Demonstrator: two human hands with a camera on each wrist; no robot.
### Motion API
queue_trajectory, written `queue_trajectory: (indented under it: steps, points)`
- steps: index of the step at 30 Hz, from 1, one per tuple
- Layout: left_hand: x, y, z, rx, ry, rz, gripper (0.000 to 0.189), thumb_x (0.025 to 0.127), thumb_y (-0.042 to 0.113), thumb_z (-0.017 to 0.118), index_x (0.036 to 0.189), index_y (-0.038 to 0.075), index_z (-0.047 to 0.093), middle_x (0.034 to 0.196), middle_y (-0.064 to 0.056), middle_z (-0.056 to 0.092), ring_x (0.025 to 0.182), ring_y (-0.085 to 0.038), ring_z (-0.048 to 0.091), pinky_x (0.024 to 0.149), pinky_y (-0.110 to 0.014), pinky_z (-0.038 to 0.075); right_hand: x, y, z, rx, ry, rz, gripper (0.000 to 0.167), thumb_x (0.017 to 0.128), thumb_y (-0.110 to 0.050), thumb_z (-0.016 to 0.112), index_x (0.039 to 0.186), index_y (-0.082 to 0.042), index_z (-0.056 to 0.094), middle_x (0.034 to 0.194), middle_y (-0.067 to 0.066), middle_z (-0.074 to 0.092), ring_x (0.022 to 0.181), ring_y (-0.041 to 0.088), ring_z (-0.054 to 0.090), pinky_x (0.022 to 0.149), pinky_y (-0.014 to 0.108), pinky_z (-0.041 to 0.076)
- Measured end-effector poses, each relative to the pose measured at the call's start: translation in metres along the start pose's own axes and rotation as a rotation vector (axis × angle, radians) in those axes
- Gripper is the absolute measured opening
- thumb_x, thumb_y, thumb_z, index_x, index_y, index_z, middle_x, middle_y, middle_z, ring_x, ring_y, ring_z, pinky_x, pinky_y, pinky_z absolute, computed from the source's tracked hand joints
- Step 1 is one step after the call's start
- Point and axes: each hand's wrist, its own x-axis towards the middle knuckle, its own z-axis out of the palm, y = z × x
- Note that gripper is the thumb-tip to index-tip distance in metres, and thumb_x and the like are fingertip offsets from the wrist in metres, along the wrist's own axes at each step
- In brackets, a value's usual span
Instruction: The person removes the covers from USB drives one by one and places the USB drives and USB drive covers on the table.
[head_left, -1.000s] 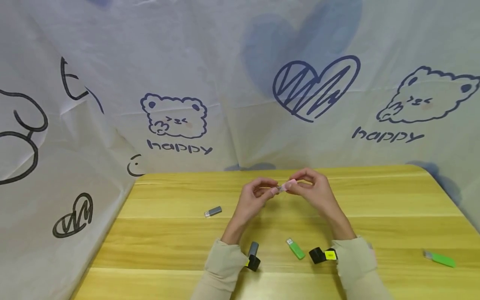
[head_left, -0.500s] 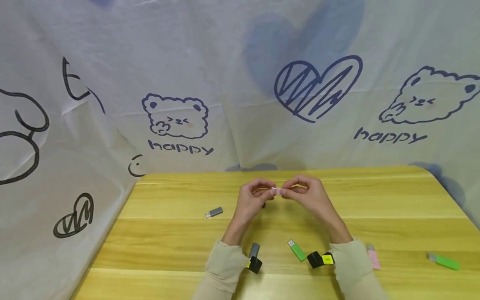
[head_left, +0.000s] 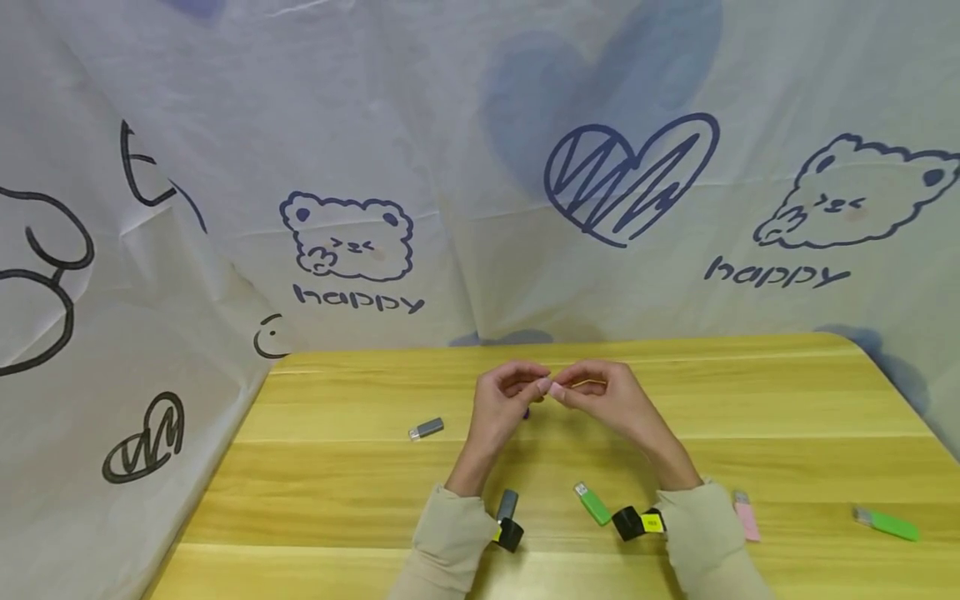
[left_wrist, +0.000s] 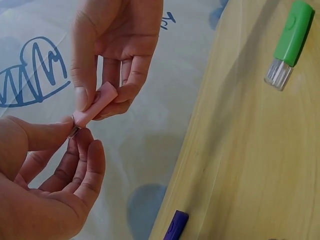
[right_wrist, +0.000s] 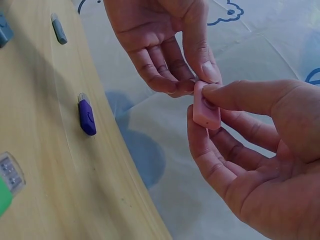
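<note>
Both hands meet over the far part of the table, fingertips close together in the head view. A pink USB flash drive is between them, mostly hidden by fingers in the head view. My right hand pinches its pink body between thumb and fingers. At the other end my left hand pinches the clear cap with thumb and fingertips. The cap sits right at the end of the pink body, partly covered by the left fingers. In the right wrist view the drive's blunt pink end faces the camera.
Several capped flash drives lie on the wooden table: grey, another grey by the left wrist, green, pink, green far right, and purple below the hands. A printed cloth hangs behind.
My right hand has moved left toward the left hand, bringing the fingertips together. The pink drive, visible between them before, is now mostly covered. The other pink drive has come out from behind the right sleeve.
</note>
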Motion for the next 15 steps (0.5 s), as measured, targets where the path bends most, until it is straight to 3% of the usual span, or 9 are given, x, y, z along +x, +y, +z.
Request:
queue_trajectory:
  steps: [6, 9, 15]
  points:
    - [-0.0003, -0.0002, -0.0019, -0.005, -0.002, -0.026, 0.012, 0.094, -0.002, 0.072, 0.104, -0.008, 0.073, 0.100, -0.022, 0.073, 0.082, -0.037, 0.068, 0.072, -0.026, 0.058, 0.0008, 0.0014, 0.0007, -0.028, -0.011, -0.015, 0.022, 0.097, -0.019, 0.074, 0.111, -0.002, 0.074, 0.109, 0.014, 0.072, 0.093, 0.028, 0.073, 0.081, 0.039, 0.060]
    - [-0.0001, -0.0009, -0.0027, 0.001, -0.005, -0.027, 0.012, 0.094, -0.002, 0.072, 0.103, -0.008, 0.073, 0.099, -0.022, 0.073, 0.082, -0.038, 0.068, 0.072, -0.028, 0.058, 0.0017, 0.0018, 0.0009, -0.038, -0.011, -0.009, 0.022, 0.097, -0.020, 0.075, 0.111, -0.003, 0.074, 0.107, 0.013, 0.073, 0.090, 0.024, 0.073, 0.080, 0.042, 0.061]
    - [-0.0009, -0.0002, -0.0037, 0.007, -0.002, -0.045, 0.012, 0.093, -0.001, 0.073, 0.103, -0.007, 0.074, 0.099, -0.021, 0.073, 0.087, -0.046, 0.068, 0.072, -0.030, 0.059, 0.0015, 0.0013, 0.0015, -0.035, -0.013, 0.011, 0.022, 0.096, -0.021, 0.075, 0.110, -0.004, 0.074, 0.106, 0.011, 0.073, 0.092, 0.031, 0.073, 0.083, 0.054, 0.059]
